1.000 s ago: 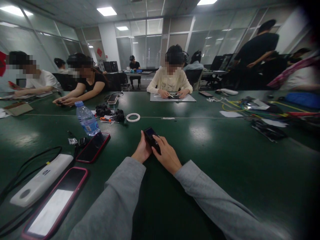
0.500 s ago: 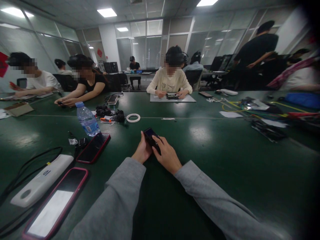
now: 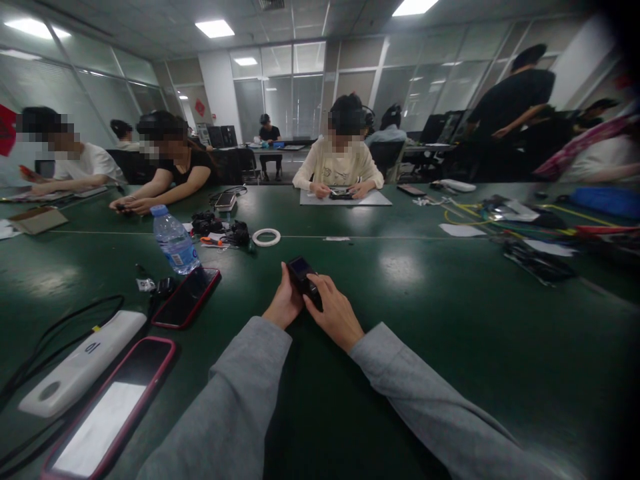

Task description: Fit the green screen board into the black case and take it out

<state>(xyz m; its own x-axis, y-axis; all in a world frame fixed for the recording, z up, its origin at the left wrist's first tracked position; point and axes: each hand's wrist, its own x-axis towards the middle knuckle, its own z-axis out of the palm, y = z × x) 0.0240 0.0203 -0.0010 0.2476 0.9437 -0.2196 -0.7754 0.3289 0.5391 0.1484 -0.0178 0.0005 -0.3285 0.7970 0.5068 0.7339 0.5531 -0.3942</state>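
A small black handheld device with a dark screen [image 3: 299, 265] is held between both my hands, above the green table [image 3: 450, 347]. My left hand [image 3: 285, 298] wraps the device's left side and lower end, its thumb along the edge. From the right, my right hand [image 3: 334, 308] grips the lower part, fingers bent over the face with its buttons or controls. Those fingers hide part of the device, so what they press cannot be made out. Grey sleeves cover both forearms.
To my left are a water bottle [image 3: 175, 240], a red-edged phone [image 3: 187, 300], a white case marked 01 [image 3: 85, 367] with black cables, and a pink-cased phone [image 3: 113, 407]. Beyond lie a white tape roll [image 3: 267, 237] and black gear [image 3: 235, 231]. Cables [image 3: 505, 210] clutter the right. People sit opposite.
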